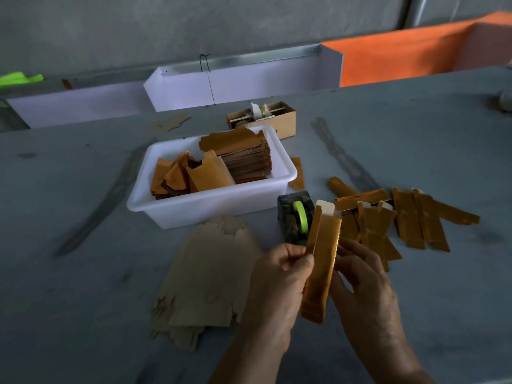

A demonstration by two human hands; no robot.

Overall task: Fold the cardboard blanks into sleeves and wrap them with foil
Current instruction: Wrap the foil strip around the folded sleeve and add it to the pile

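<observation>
Both hands (321, 275) pinching gold-foil sleeve (321, 261), upright, long & flat, white flap at top.

I'm looking at a small packaging workshop: a worn grey worktable (83, 300) against a bare concrete wall (194, 23). A white plastic bin (199, 209) of stacked gold blanks, a tape dispenser (293, 217) and a pile of finished gold sleeves (410, 217) mark it as hand-assembly work.
</observation>
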